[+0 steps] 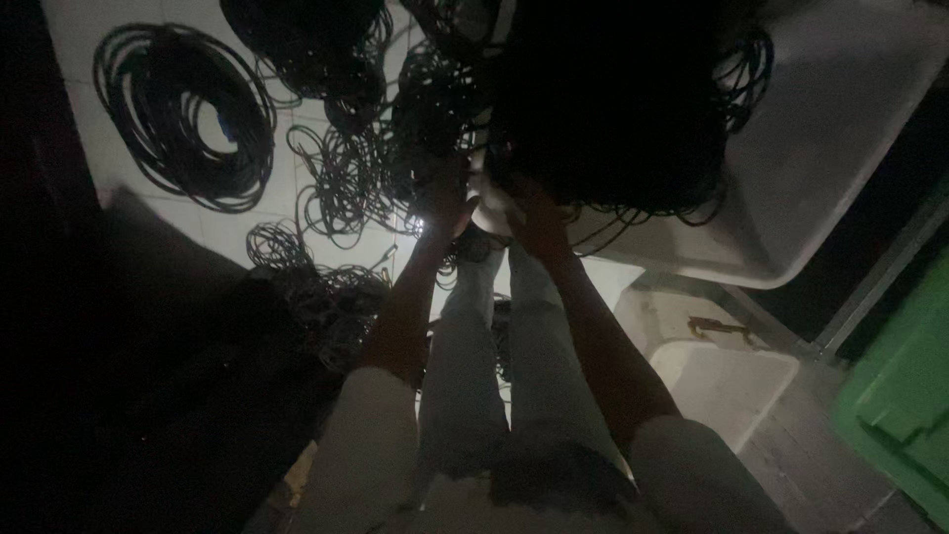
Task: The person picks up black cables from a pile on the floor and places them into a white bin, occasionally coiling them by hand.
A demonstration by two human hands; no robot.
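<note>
The scene is dim. Both my arms reach down over my legs toward a heap of black cables (603,109) that spills from a large white tub (840,129). My left hand (445,203) is at the left edge of the heap, fingers in tangled black cable (435,109). My right hand (539,218) sits under the dark mass, fingers curled against it. Shadow hides what each hand grips.
A neatly coiled black cable (183,114) lies on the white tiled floor at upper left. Looser cable tangles (341,183) spread across the middle. A smaller white container (727,381) stands at lower right, a green bin (905,396) at the far right. Dark shapes fill the left.
</note>
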